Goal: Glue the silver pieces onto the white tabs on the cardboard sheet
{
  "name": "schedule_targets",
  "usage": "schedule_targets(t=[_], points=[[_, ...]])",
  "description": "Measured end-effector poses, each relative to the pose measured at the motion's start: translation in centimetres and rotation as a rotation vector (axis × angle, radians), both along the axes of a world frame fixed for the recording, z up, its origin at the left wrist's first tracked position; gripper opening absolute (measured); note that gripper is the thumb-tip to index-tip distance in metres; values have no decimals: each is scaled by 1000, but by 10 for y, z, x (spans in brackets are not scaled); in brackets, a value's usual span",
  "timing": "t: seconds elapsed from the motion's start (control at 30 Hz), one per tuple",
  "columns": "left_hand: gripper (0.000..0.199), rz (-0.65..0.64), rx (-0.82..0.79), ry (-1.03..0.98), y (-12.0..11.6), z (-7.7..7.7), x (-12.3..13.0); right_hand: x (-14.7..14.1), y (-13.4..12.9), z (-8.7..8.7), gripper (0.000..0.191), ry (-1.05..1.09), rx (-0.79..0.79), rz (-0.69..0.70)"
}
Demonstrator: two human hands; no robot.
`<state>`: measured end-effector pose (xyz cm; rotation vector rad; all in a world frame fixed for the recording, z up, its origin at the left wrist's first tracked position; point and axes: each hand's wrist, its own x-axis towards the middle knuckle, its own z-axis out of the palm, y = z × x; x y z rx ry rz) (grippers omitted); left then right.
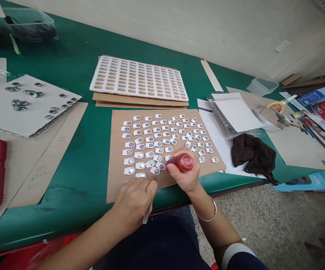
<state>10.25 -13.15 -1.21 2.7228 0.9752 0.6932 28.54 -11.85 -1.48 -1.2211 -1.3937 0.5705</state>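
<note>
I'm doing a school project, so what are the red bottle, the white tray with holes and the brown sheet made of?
The red bottle in the right hand looks like smooth plastic, from its glossy highlights, though I can't be sure. The white tray seems matte foam or plastic: its rim looks thick and rounded. The brown sheet is probably cardboard, being dull and tan.

Both forearms [95, 234] reach forward; the left hand [136, 198] pinches, back upward; the right hand [189, 179] is curled closed.
</note>
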Motion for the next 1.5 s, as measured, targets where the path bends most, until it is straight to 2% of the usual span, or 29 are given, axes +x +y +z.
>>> schedule_targets(t=[0.13,0.2,0.27,0.33,0.43,0.5,0.93,1.5], points=[[15,-41,-217,-84,19,5,-8,3,-17,-7,30,394,-1,-74],[14,-31,-373,-82,30,10,-10,1,-24,-11,38,470,10,-72],[13,-8,-522,-88,42,16,-11,-1,-27,-15,42,433,-2,-51],[13,7,-662,-89,52,20,-11,-3,-28,-16,38,296,7,-59],[13,25,-845,-71,64,23,-10,-5,-26,-14,30,58,92,-118],[14,30,-912,-84,69,23,-10,-6,-24,-13,29,5,139,-122],[14,81,-931,-108,66,21,-11,-8,-20,-13,28,-36,118,-73],[15,65,-903,-111,65,19,-12,-8,-19,-11,27,-26,129,-47]])
